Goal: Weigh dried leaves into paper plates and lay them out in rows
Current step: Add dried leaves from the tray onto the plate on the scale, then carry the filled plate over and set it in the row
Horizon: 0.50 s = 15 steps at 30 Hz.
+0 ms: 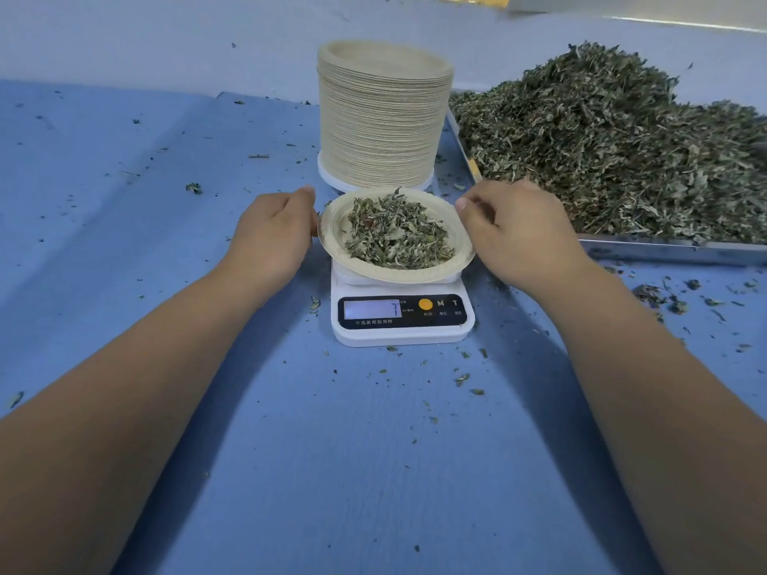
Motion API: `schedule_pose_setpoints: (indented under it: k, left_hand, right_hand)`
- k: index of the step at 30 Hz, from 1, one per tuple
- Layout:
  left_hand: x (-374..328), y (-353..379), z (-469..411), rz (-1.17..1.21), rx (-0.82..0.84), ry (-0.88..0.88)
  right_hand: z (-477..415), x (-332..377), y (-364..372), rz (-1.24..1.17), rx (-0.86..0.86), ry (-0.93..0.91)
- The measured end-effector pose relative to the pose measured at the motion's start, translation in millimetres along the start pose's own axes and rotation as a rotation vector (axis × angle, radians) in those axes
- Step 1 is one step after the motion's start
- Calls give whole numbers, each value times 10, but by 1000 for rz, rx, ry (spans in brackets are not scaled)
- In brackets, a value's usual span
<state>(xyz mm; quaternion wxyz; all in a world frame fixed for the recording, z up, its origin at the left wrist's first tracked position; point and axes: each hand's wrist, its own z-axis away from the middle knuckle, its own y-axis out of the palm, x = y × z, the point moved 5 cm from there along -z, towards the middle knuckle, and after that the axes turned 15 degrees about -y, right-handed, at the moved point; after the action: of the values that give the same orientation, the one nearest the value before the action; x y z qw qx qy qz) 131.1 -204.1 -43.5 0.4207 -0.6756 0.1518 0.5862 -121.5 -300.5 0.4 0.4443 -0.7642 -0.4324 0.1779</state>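
A paper plate (419, 272) with a heap of dried leaves (396, 234) sits slightly tilted on the white kitchen scale (401, 313), whose display is lit. My left hand (272, 234) grips the plate's left rim, thumb on top. My right hand (519, 234) has its fingers curled at the plate's right rim, thumb tip against the edge. Just behind the scale stands a tall stack of empty paper plates (379, 122). A big pile of dried leaves (614, 147) fills the metal tray (672, 249) at the right.
The blue table cover (373, 471) is strewn with leaf crumbs, mostly around the scale and below the tray. A pale wall rises behind the table. The tray's front edge lies close to my right wrist.
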Motion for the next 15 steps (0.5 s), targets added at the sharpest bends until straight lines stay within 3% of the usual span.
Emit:
schedule_pose_setpoints:
  k: [6, 11, 15]
  left_hand:
    - [-48, 28, 32, -114, -19, -6]
    - [-30, -121, -81, 37, 15, -165]
    - [118, -614, -109, 174, -40, -270]
  right_hand:
    - [14, 12, 30, -94, 0, 70]
    - [-9, 253, 38, -308, 3, 97]
    - [-52, 750, 113, -465, 160, -49]
